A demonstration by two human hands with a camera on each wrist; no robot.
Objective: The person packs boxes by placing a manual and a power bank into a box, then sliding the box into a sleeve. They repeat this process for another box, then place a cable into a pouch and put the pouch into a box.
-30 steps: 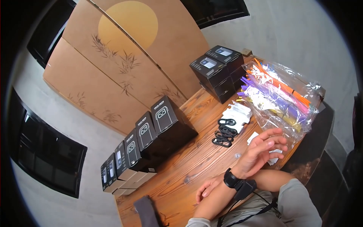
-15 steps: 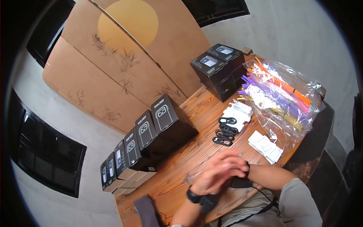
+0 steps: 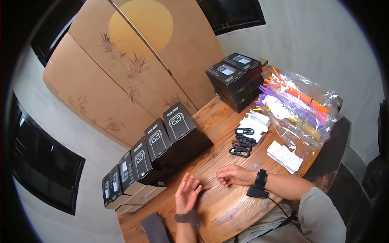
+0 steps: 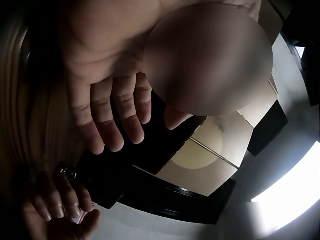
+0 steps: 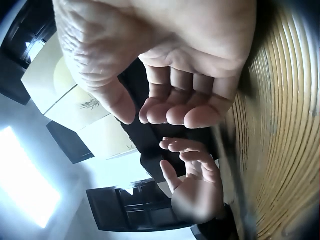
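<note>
Above the near part of the wooden table (image 3: 227,210), my left hand (image 3: 187,196) is held palm up, fingers relaxed and slightly bent, nothing in it. In the left wrist view the fingers (image 4: 100,115) hang apart from any object. My right hand (image 3: 236,176) lies just to its right, its fingers loosely curled and empty. The right wrist view shows the bent fingers (image 5: 172,110) and thumb with a gap between them. Nearest the right hand are black coiled cables (image 3: 242,146) and a stack of white paper slips (image 3: 285,157).
Black boxes with device outlines (image 3: 156,139) line the table's left side. More black boxes (image 3: 237,81) are stacked at the back. Clear bags of coloured sticks (image 3: 300,105) lie at the right, beside white pieces (image 3: 256,122). A dark grey cloth item (image 3: 156,229) sits at the front left.
My left hand has swung from the right, across my right forearm, to the left, uncovering the paper slips. The right hand shows farther up the table, and the arms are uncrossed.
</note>
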